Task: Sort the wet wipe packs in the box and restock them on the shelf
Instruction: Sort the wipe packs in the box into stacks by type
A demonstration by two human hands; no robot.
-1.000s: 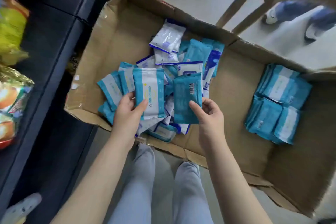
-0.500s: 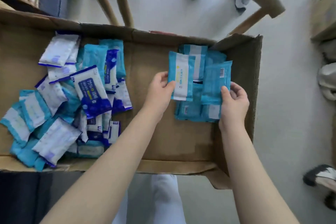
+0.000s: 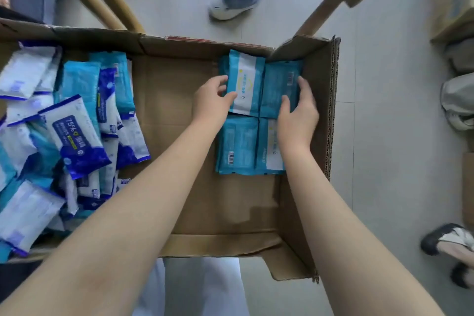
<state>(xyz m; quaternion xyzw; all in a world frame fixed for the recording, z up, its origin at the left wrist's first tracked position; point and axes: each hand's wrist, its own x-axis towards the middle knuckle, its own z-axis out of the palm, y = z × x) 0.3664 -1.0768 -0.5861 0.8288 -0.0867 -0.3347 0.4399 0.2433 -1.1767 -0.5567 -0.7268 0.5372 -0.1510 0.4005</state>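
Left hand [image 3: 210, 103] grips white-labelled pack [image 3: 248, 79]; right hand [image 3: 298, 113] grips teal pack [image 3: 278, 84] alongside.

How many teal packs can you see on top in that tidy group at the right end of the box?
4: far-left pack held by the left hand, far-right pack held by the right hand, near-left pack, near-right pack. More may lie hidden beneath.
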